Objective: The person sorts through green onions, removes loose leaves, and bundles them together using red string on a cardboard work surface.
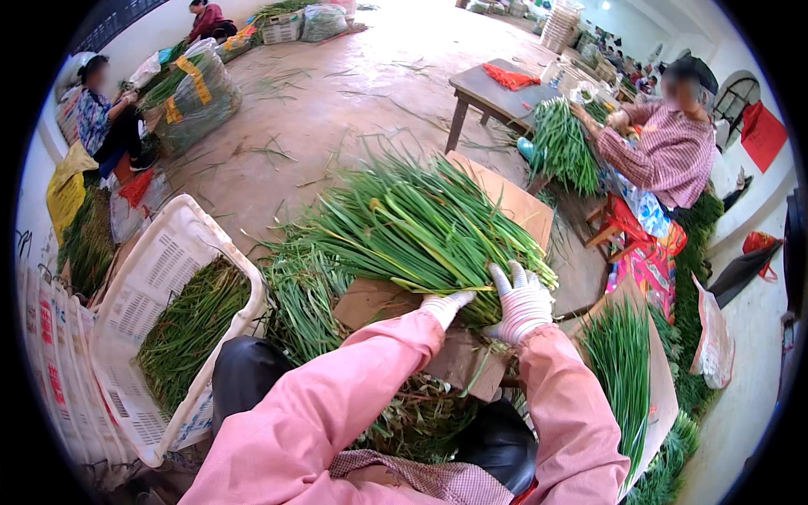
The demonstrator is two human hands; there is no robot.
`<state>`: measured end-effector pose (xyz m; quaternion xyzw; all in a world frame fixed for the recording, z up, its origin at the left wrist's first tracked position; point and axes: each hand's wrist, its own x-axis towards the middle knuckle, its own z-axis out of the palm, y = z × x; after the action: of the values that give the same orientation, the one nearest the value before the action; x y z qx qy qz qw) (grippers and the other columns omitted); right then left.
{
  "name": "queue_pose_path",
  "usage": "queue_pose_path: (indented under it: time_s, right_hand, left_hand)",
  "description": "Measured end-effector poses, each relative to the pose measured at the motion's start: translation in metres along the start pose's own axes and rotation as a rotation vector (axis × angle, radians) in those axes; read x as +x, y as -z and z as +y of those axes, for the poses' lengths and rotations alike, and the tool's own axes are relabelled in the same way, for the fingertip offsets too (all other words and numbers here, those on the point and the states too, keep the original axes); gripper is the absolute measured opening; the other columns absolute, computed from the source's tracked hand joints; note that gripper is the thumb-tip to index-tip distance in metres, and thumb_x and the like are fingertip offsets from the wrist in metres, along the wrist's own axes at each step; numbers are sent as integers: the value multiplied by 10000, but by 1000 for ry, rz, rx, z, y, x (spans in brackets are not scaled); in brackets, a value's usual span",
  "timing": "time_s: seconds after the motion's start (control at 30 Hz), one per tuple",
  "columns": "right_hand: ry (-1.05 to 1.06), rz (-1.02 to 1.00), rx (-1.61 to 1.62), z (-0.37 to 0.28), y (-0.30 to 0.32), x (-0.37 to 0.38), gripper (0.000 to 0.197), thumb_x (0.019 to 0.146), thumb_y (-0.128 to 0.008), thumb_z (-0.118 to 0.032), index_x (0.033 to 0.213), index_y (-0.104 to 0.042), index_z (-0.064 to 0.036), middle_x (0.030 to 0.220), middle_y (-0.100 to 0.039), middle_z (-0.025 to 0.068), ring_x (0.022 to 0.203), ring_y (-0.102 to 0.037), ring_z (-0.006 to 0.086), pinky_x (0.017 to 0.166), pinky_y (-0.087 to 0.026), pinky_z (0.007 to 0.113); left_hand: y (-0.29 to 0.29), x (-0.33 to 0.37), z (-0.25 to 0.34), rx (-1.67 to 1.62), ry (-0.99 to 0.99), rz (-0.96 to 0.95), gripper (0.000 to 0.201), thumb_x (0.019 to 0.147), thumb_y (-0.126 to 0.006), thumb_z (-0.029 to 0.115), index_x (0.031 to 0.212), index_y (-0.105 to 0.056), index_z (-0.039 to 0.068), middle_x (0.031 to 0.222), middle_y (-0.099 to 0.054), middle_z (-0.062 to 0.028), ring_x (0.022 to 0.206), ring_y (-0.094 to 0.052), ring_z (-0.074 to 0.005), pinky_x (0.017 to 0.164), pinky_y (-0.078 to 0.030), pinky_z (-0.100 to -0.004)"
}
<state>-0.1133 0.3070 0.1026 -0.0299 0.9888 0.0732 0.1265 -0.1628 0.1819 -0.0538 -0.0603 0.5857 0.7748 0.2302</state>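
A big bundle of green garlic chives (421,227) lies across a piece of cardboard (370,303) in front of me, leaf tips to the far left and stem ends to the right. My left hand (448,307), in a white glove, grips the bundle's near side; its thumb shows and the other fingers are hidden by the chives. My right hand (523,307), in a white glove with thin stripes, rests on the stem ends with its fingers spread. More loose chives (307,295) hang or lie just left of the cardboard.
A white plastic crate (189,227) with chives stands at my left. Chives on a cardboard sheet (619,362) lie at my right. A co-worker (665,151) handles a bunch beside a table (497,88). Two others sit at the far left near stuffed bags (198,93). Leaves litter the floor.
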Motion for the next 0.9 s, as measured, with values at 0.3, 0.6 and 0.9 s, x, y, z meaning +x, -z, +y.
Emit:
queue_pose_path:
  time_s: [0.3, 0.6, 0.9]
  right_hand:
    - [-113, 67, -103, -6, -23, 14, 1110, 511, -803, -501, 1401, -199, -229, 1419, -238, 135, 1300, -247, 363, 1033, -232, 517]
    - [-132, 135, -107, -17, -34, -7, 1152, 475, -786, -565, 1401, -198, -215, 1414, -220, 156, 1292, -230, 382, 1041, -208, 517]
    - [-142, -32, -207, -30, -17, -12, 1185, 565, -734, -605, 1446, -51, -203, 1489, -125, 129, 1363, -114, 364, 1090, -122, 514]
  left_hand:
    - [3, 18, -4, 26, 112, -101, 668, 692, -777, 270, 1247, -482, 43, 1207, -562, -68, 1058, -521, -192, 916, -426, -325]
    - [53, -132, 21, -108, 446, -131, 707, 729, -737, 325, 1277, -394, 39, 1136, -556, -102, 967, -566, -231, 767, -490, -399]
    - [75, -212, 5, 88, 321, -330, 580, 741, -725, 349, 1184, -486, 61, 994, -599, -62, 849, -575, -161, 667, -494, -322]
